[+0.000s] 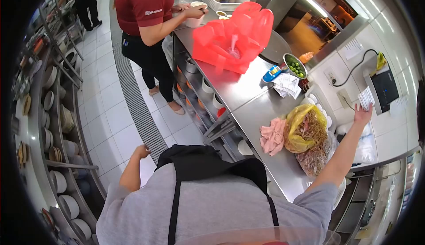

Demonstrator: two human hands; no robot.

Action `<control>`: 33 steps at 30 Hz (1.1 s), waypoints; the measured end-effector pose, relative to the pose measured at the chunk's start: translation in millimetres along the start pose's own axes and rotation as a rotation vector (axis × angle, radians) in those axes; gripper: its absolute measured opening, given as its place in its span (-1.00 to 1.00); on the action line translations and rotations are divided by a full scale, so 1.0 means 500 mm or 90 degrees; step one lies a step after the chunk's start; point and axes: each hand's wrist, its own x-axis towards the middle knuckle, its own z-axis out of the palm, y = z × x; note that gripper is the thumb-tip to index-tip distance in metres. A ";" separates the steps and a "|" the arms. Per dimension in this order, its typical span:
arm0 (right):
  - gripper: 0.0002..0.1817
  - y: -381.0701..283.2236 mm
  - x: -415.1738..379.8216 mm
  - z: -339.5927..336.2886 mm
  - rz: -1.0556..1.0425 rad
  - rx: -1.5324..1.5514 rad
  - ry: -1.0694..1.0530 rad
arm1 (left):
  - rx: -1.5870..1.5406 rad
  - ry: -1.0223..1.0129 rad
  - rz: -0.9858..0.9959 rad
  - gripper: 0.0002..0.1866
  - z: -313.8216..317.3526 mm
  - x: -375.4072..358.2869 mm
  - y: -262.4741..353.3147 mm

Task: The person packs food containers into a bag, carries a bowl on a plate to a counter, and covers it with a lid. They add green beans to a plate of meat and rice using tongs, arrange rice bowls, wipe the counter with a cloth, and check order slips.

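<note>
My right hand (363, 114) is raised at the wall on the right, its fingers closed on a printed paper slip (366, 98) beside a black printer (384, 87). Low on the left, over the tiled floor, my left hand (141, 151) hangs with its fingers curled; whether anything is inside cannot be made out. Nearest to my right arm on the steel counter (256, 107) are a yellow bag (301, 130) of brown dried food, a clear bag (314, 158) and a pink cloth (272, 136).
A co-worker in a red shirt (144, 3) holds a white container across the counter. A red bag (230, 41), a bowl of limes (295, 65) and a blue device (271, 73) stand there. Shelves of bowls (68, 207) line the left. Another person (84, 1) is far back.
</note>
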 end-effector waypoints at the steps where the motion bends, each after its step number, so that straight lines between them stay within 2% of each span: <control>1: -0.67 -0.001 0.029 -0.018 -0.009 0.023 -0.017 | -0.150 -0.089 -0.128 -0.67 0.007 -0.004 -0.032; 2: -0.67 -0.005 0.066 -0.038 -0.004 0.025 -0.017 | -0.149 -0.087 -0.132 -0.67 0.013 -0.008 -0.068; 4: -0.83 -0.027 0.154 -0.083 -0.051 -0.012 0.032 | -0.189 -0.095 -0.190 -0.71 0.026 -0.012 -0.138; 7: -0.88 -0.096 0.257 -0.112 -0.072 0.017 -0.005 | -0.221 -0.109 -0.257 -0.75 0.001 0.001 -0.184; 10: -0.88 -0.115 0.277 -0.079 -0.078 0.013 0.069 | 0.085 -0.148 0.000 -0.76 -0.057 0.051 -0.181; 12: -0.81 -0.100 0.261 -0.037 -0.164 0.015 0.130 | -0.383 0.065 -0.227 -0.71 -0.083 0.081 -0.128; 13: -0.81 -0.082 0.243 -0.011 -0.163 0.013 0.130 | -0.373 0.090 -0.188 -0.70 -0.100 0.100 -0.104; 16: -0.73 -0.030 0.113 0.116 -0.302 0.042 0.288 | -0.311 0.105 -0.096 -0.69 -0.144 0.141 -0.015; 17: -0.74 -0.039 0.121 0.121 -0.342 -0.016 0.321 | -0.311 0.104 -0.099 -0.69 -0.155 0.146 0.023; 19: -0.73 -0.072 0.157 0.108 -0.440 -0.206 0.385 | -0.206 0.103 0.019 -0.67 -0.175 0.159 0.075; 21: -0.70 -0.128 0.208 0.087 -0.550 -0.440 0.424 | -0.192 0.099 0.026 -0.66 -0.162 0.188 0.082; 22: -0.68 -0.161 0.227 0.095 -0.602 -0.524 0.393 | -0.182 0.094 0.035 -0.65 -0.152 0.201 0.086; 24: -0.65 -0.193 0.228 0.175 -0.640 -0.516 0.194 | -0.163 0.081 0.025 -0.65 -0.149 0.196 0.105; 26: -0.64 -0.148 0.145 0.339 -0.431 -0.214 -0.160 | -0.141 0.072 0.012 -0.64 -0.139 0.189 0.120; 27: -0.63 -0.110 0.092 0.423 -0.303 -0.132 -0.271 | -0.141 0.074 0.009 -0.64 -0.134 0.184 0.130; 28: -0.64 -0.022 0.062 0.503 -0.411 -0.124 -0.326 | -0.164 0.050 -0.021 -0.64 -0.135 0.183 0.142; 29: -0.65 0.068 0.041 0.570 -0.378 -0.130 -0.337 | -0.187 0.024 -0.051 -0.64 -0.134 0.181 0.151; 30: -0.67 0.164 -0.035 0.652 -0.391 -0.286 -0.367 | -0.194 0.048 -0.047 -0.64 -0.120 0.191 0.142; 31: -0.65 0.257 -0.079 0.724 -0.309 -0.261 -0.354 | -0.198 0.050 -0.048 -0.64 -0.118 0.200 0.137; 32: -0.64 0.340 -0.156 0.795 -0.191 -0.151 -0.462 | -0.195 0.058 -0.048 -0.64 -0.113 0.205 0.132; 33: -0.63 0.438 -0.144 0.833 -0.104 -0.197 -0.548 | -0.191 0.067 -0.051 -0.64 -0.109 0.209 0.132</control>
